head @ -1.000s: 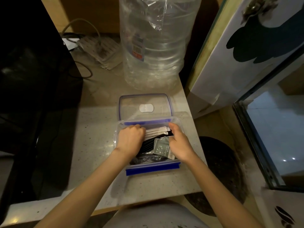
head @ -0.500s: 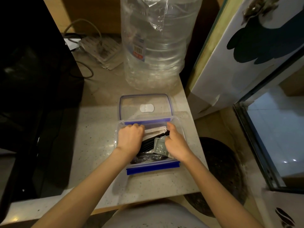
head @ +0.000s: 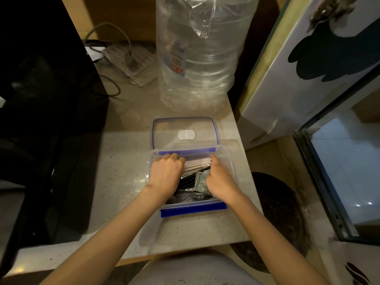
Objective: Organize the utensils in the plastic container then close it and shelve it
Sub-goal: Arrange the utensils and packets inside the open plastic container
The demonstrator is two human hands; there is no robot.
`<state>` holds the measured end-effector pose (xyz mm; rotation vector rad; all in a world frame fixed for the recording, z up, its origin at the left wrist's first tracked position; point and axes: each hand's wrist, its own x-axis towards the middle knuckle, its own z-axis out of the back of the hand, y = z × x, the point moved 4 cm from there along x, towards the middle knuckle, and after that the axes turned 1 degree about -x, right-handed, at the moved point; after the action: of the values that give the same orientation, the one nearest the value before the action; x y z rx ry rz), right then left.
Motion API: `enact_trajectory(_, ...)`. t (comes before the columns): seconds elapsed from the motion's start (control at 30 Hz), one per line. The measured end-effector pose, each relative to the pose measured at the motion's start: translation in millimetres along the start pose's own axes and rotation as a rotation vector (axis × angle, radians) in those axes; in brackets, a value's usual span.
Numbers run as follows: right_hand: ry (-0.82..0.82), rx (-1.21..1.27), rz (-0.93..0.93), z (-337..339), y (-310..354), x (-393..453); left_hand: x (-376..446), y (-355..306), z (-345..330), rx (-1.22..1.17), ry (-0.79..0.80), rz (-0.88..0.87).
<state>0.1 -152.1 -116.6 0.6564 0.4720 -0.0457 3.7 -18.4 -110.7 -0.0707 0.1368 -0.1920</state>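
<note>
The organizing step is in hand: both hands are inside the plastic container [head: 230,161] on the desk [head: 123,161]. The left hand [head: 167,171] is curled on the wrapped chopsticks [head: 197,164], and the right hand [head: 221,179] is at their 3 o'clock end, its grip unclear. Next, the lid [head: 185,132] lying at 12 o'clock likely needs fitting.

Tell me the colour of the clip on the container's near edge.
Blue. The clip runs along the clear container wall nearest the person, plain in the head view.

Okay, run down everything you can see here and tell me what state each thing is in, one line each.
container: open, on the counter, holding utensils
lid: off, lying flat behind the container
left hand: inside the container, on the white sticks
right hand: inside the container, at a small packet
water jug: upright, behind the lid
power strip: cable plugged in
</note>
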Motion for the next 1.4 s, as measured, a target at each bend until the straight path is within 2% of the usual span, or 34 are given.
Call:
enact_trajectory(0.23, -0.032, -0.089, 0.006, -1, 0, 3, 1, 1, -1, -0.079, 0.034, -0.013)
enact_trajectory(0.33, -0.073, -0.179, 0.07, 1, 6, 3, 0, 1, 1, -0.1, 0.04, -0.017)
enact_trajectory(0.57, -0.085, -0.343, 0.153, 1, 7, 7, -1, 3, 2, -0.056, 0.083, 0.01)
enact_trajectory(0.93, -0.128, -0.428, 0.204, -1, 9, 12, 1, 8, -5, -0.004, 0.175, 0.036)
enact_trajectory(1.17, -0.153, -0.409, 0.157, -1, 8, 14, 3, 5, 2, 0.159, 0.152, -0.043)
enact_trajectory(1.4, -0.158, -0.424, 0.13, 1, 5, 10, 5, -5, 12, 0.183, 0.085, -0.055)
